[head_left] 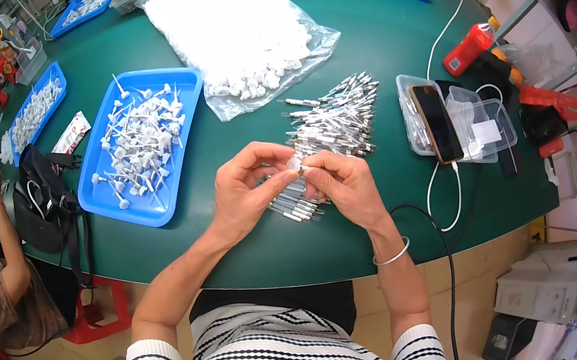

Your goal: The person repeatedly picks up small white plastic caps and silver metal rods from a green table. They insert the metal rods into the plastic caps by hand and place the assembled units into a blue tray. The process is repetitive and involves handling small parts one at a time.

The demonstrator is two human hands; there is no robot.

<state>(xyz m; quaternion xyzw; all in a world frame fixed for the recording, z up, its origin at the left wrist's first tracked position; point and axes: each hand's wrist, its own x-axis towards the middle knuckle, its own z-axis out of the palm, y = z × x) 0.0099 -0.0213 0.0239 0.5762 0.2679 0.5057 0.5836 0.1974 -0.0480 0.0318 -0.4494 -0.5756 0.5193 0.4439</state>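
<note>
Both hands meet above the near middle of the green table. Between thumb and forefinger, my left hand (241, 192) pinches a small white plastic cap (294, 164). Fingertips of my right hand (344, 184) are pinched together right against that cap; whatever they grip is hidden. Just beyond the hands lies a heap of thin silver-and-white rods (339, 116). More rods (296, 205) lie side by side beneath my hands, partly covered by them. To the left, a blue tray (93, 191) holds many thin rods with white caps on one end.
A clear plastic bag (233, 29) of white caps lies at the back. On the right, a phone (436, 123) with a white cable rests on clear plastic boxes (482, 128). Red bottles (469, 49) stand farther right. A black bag (40, 199) and a seated person are at left.
</note>
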